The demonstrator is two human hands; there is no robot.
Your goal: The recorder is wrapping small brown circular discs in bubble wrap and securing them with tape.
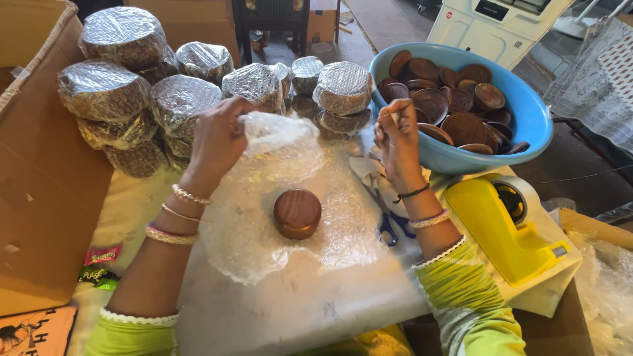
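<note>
White covering lines the work table [316, 310], seen from above through the head camera, with grey concrete floor and the legs of a dark chair beyond it at the top of the frame. At centre lies a sheet of bubble wrap [277, 217], and on it sits a round dark wooden box [297, 213], lid on, upright. The left hand [217, 138] is closed on the sheet's far edge, lifting it up above the box. The right hand [397, 138], raised at centre right, has its fingers pinched together, seemingly on a thin bit of film; what it grips is too small to tell. Blue-handled scissors [389, 227] lie just beside the right wrist. Stacks of wrapped round bundles [178, 99] fill the upper left, next to a cardboard carton [39, 191] along the left edge. At upper right a blue plastic basin [527, 105] holds many brown wooden lids and bowls [455, 105]. Below it stands a yellow tape dispenser [508, 231].
</note>
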